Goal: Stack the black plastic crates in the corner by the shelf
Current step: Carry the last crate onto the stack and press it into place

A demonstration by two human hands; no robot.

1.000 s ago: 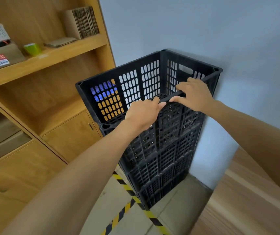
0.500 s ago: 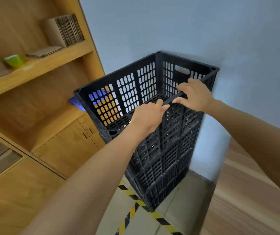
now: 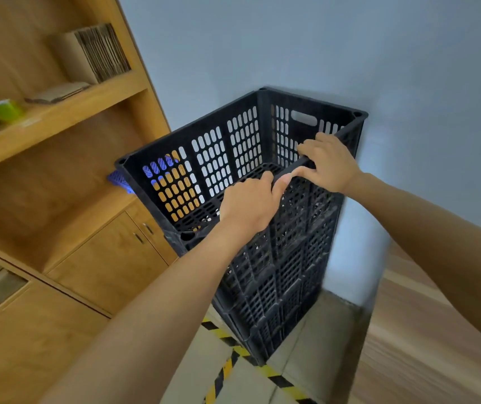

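Both hands hold the near rim of the top crate [image 3: 233, 158]: the left hand [image 3: 251, 205] curled over it, the right hand [image 3: 328, 163] pinching it. The crate sits atop a black stack [image 3: 277, 275] in the corner, beside the wooden shelf [image 3: 58, 112]. Seating appears underway; next, likely squaring it, then letting go.

The floor [image 3: 315, 339] at the frame's bottom carries the crate stack [image 3: 277, 272] in the corner, standing on striped tape [image 3: 227, 365]. At upper left, a shelf [image 3: 58, 118] holds a green cup [image 3: 3, 110] and cardboard [image 3: 99, 53].
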